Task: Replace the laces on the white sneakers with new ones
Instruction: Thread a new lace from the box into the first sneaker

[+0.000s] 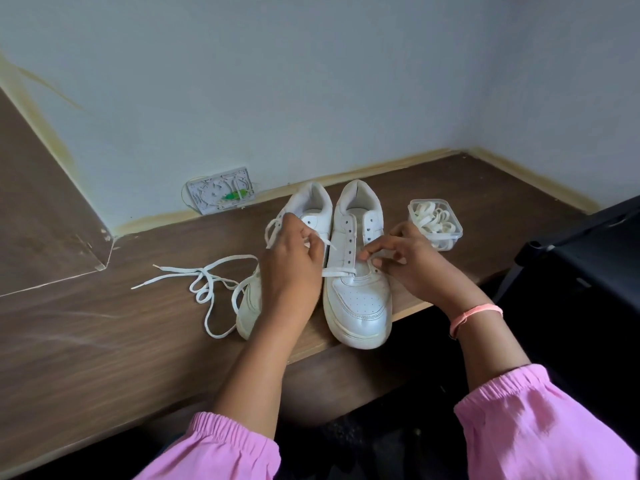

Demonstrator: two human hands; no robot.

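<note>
— So, where are the two white leather sneakers sitting?

— They are standing side by side on the brown wooden table point(104, 341), toes toward the near edge. The right sneaker point(358, 299) is showing mostly empty eyelets; only a flat white lace point(337, 271) is crossing its lowest pair. The left sneaker point(313, 211) is partly hiding behind the left hand point(289, 265).

— What are the hands doing?

— The left hand is curling its fingers around one end of that lace, just beside the right sneaker. The right hand point(408, 261) is pinching the other end near the lowest right eyelet, with fingers bent tight.

— And the other laces?

— A loose white lace point(207, 289) is lying in loops on the table, left of the sneakers. On the right, near the far side, a small clear plastic box point(436, 225) is holding coiled white laces.

— Anything more?

— A white wall plate point(220, 190) is sitting low on the pale wall, behind the sneakers.
</note>
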